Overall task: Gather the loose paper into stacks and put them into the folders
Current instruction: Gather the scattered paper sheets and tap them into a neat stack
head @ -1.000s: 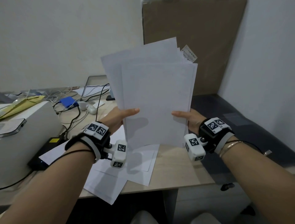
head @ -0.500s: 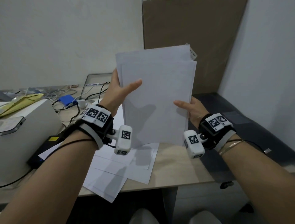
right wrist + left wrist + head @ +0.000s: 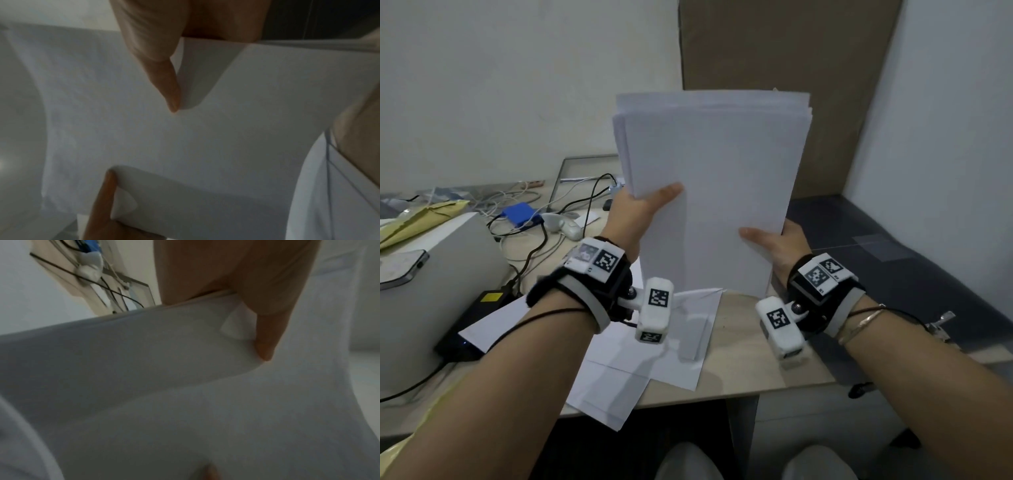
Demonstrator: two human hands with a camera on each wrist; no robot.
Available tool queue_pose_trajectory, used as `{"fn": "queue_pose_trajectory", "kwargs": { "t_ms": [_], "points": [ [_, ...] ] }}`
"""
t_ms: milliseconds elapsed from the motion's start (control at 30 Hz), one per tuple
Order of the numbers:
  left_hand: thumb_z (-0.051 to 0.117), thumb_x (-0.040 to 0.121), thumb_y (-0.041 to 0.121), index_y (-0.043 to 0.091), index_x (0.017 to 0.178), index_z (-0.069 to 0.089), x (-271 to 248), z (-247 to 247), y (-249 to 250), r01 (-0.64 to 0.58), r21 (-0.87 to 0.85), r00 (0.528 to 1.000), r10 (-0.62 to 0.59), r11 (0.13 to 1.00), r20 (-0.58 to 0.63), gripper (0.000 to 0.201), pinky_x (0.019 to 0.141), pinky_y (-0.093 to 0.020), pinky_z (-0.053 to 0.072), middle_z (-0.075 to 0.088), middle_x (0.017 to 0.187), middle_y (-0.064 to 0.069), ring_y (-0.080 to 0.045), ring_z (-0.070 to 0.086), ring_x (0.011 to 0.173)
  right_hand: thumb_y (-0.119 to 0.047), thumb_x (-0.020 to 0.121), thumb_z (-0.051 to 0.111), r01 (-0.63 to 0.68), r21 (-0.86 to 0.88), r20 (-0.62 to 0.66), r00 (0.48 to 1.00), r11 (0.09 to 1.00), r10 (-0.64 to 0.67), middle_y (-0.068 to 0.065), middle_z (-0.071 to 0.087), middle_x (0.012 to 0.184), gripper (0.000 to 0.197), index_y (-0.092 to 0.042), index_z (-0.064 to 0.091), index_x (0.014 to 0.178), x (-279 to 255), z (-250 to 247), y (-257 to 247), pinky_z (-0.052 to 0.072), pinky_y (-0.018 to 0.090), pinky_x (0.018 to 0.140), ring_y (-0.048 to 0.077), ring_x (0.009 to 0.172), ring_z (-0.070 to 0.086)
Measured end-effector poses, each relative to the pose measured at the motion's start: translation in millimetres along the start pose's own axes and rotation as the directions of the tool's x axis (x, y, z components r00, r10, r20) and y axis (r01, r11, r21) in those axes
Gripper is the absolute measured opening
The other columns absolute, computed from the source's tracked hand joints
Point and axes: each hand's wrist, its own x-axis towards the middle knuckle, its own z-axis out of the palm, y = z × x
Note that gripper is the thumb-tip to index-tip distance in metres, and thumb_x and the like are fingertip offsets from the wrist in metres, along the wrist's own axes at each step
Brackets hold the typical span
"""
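Observation:
A stack of white paper (image 3: 715,178) stands upright above the desk, its lower edge near the desktop. My left hand (image 3: 643,209) grips its left edge, thumb across the front sheet. My right hand (image 3: 774,240) grips the lower right edge, thumb on the front too. The left wrist view shows the thumb (image 3: 265,331) pressing into the sheets (image 3: 164,369). In the right wrist view my thumb (image 3: 162,69) pinches the paper (image 3: 185,138). More loose sheets (image 3: 633,363) lie on the desk below. A yellow folder (image 3: 417,219) lies at the far left.
A grey box (image 3: 431,294) with a phone (image 3: 400,270) on top stands at the left. Cables, a blue device (image 3: 522,214) and a white mouse (image 3: 566,226) clutter the back of the wooden desk (image 3: 750,370). A brown board (image 3: 791,68) leans on the wall behind.
The fanned sheets have been squared into a neater stack. My left hand slid up the left edge, then settled with its thumb across the front. The right hand kept its hold.

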Motion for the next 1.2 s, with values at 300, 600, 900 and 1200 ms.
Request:
{"fn": "queue_pose_trajectory", "kwargs": {
  "t_ms": [300,600,900,1200],
  "points": [
    [0.076,0.078,0.012,0.003,0.123,0.06,-13,-25,-66,0.29,0.06,0.956,-0.291,0.955,0.021,0.048,0.084,-0.036,0.055,0.069,0.118,-0.01,-0.029,0.065,0.11,0.009,0.081,0.062,-0.232,-0.412,0.216,0.915,0.881,0.342,0.02,0.057,0.129,0.049,0.002,0.05,0.128,2,-21,32,0.04,0.046,0.106,0.034,0.12,0.054],
    [0.067,0.087,0.018,0.005,0.122,0.058,-17,-29,-72,0.302,0.275,0.952,-0.276,0.913,-0.13,0.038,0.086,-0.027,0.046,0.062,0.124,-0.01,-0.02,0.061,0.104,0.001,0.087,0.058,-0.119,-0.385,0.023,0.99,0.915,0.139,0.012,0.065,0.114,0.035,-0.004,0.059,0.122,-9,-16,33,0.048,0.031,0.088,0.023,0.099,0.061],
    [0.054,0.087,0.052,0.017,0.151,0.023,-37,-117,-110,0.539,0.829,0.797,-0.409,0.148,-0.445,0.08,0.115,-0.05,0.022,0.021,0.154,-0.023,-0.044,0.023,0.139,0.002,0.083,0.062,-0.238,-0.465,-0.071,0.97,0.853,0.232,0.016,0.063,0.122,0.039,-0.002,0.058,0.122,4,-64,34,0.043,0.048,0.103,0.032,0.11,0.06],
    [0.06,0.087,0.049,0.018,0.154,0.008,-25,-79,-112,0.319,0.898,0.808,-0.582,0.302,-0.091,0.09,0.119,-0.045,0.015,0.011,0.161,-0.008,-0.029,0.011,0.148,0.002,0.085,0.061,-0.334,-0.577,-0.022,0.919,0.746,0.394,0.015,0.061,0.125,0.04,-0.002,0.055,0.124,4,-76,48,0.04,0.049,0.106,0.033,0.115,0.057]
  ]
}}
